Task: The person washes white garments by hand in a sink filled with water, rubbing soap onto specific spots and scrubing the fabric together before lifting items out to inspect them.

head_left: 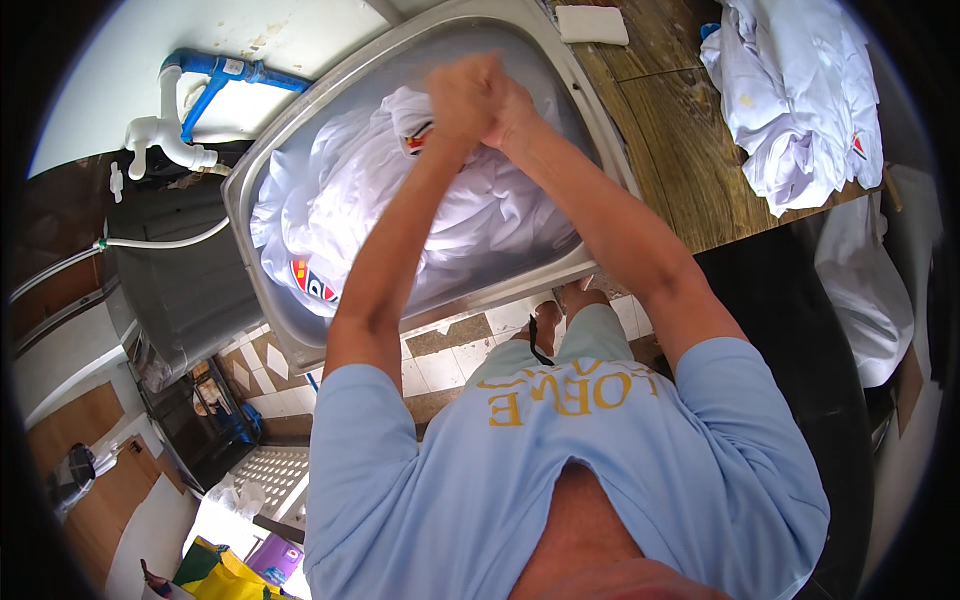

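Observation:
Over the far part of a metal basin [607, 135], my left hand [461, 95] and my right hand [510, 112] are pressed together, fingers closed. Both are smeared by motion, the left more. Whatever lies between the fingers is hidden. White garments [365, 175] lie heaped in the basin below, with shiny, wet-looking folds. A raised fold with a red, yellow and black patch [415, 138] appears right beside my left wrist. Another coloured patch [314, 280] shows on the cloth at the near left. My forearms cross above the heap.
A wooden tabletop [670, 150] adjoins the basin on the right. On it lie a folded white cloth [592, 25] and a pile of white garments [800, 100]. At the left are a white tap [165, 135], blue pipes [225, 75] and a thin hose [165, 244].

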Demonstrator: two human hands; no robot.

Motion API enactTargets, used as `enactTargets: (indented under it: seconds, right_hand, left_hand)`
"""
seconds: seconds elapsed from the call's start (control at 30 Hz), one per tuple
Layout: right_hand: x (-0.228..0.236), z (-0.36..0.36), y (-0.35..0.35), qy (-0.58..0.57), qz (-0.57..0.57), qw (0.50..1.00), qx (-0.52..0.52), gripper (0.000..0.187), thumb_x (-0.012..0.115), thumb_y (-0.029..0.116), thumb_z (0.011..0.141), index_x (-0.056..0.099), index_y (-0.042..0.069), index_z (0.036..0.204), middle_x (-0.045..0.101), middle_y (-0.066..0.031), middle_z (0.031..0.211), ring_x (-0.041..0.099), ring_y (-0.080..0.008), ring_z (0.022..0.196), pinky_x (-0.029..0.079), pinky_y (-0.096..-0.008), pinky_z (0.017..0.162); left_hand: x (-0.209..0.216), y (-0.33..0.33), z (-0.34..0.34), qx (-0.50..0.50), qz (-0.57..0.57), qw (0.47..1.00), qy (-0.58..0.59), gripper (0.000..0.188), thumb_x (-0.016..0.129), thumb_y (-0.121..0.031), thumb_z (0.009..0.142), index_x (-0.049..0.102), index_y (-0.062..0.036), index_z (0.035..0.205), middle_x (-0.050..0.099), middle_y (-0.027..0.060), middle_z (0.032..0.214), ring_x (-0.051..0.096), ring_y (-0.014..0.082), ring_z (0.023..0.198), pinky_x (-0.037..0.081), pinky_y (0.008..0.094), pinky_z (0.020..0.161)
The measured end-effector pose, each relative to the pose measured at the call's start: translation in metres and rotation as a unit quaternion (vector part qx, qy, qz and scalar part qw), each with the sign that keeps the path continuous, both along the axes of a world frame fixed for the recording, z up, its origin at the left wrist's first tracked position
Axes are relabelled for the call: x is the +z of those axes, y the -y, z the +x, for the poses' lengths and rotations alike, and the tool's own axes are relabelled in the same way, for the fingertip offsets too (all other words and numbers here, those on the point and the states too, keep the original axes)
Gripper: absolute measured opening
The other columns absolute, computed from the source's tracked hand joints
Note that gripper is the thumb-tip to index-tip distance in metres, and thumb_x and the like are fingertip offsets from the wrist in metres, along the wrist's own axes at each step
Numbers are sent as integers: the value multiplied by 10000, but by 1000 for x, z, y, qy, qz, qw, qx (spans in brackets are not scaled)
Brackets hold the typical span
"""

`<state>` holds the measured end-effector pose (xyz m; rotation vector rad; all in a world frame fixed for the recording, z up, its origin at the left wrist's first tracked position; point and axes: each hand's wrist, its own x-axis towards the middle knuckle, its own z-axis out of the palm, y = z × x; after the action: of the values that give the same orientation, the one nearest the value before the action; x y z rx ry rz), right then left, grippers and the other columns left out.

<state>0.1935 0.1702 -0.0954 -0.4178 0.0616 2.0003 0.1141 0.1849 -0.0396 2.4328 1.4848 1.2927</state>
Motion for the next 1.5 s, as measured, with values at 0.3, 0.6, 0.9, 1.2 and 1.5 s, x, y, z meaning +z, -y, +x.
enactTargets:
  seconds: [0.3,0.6,0.9,1.2,1.5]
  right_hand:
    - [3,3,-2,-51,77,994,65,389,373,426,973,524,94,1107,570,-120,1159,542,-269,1088,436,-416,933]
    - [-2,8,0,-44,76,994,67,314,435,398,959,544,123,1064,576,-67,1116,549,-231,1018,443,-383,895]
    - [37,-1,2,160,-39,986,0,356,512,458,915,531,103,888,556,-68,819,575,-239,802,489,-424,727]
    - [33,5,-4,163,28,985,41,393,545,470,894,557,80,849,569,-73,821,581,-218,789,490,-381,721]
    - [59,16,3,154,127,962,186,348,639,279,841,593,1,1045,633,-114,978,614,-216,888,491,-361,812]
  left_hand:
    - [-6,-1,6,13,-11,1000,-8,234,627,-261,798,559,-96,646,598,124,657,579,342,565,444,415,490]
    - [-9,3,6,-31,-20,997,-66,99,563,-178,785,647,-131,760,629,104,706,605,338,628,497,380,551]
    - [6,-22,-47,19,-237,960,144,420,624,-292,863,501,-31,558,443,41,476,406,140,390,324,332,409]
    - [24,-4,-57,0,-438,801,408,409,652,-407,858,539,-128,581,404,-97,536,329,14,476,243,212,429]
    - [22,-1,-61,-23,-395,796,459,399,641,-408,866,582,-92,630,414,-90,533,328,20,470,243,211,423]
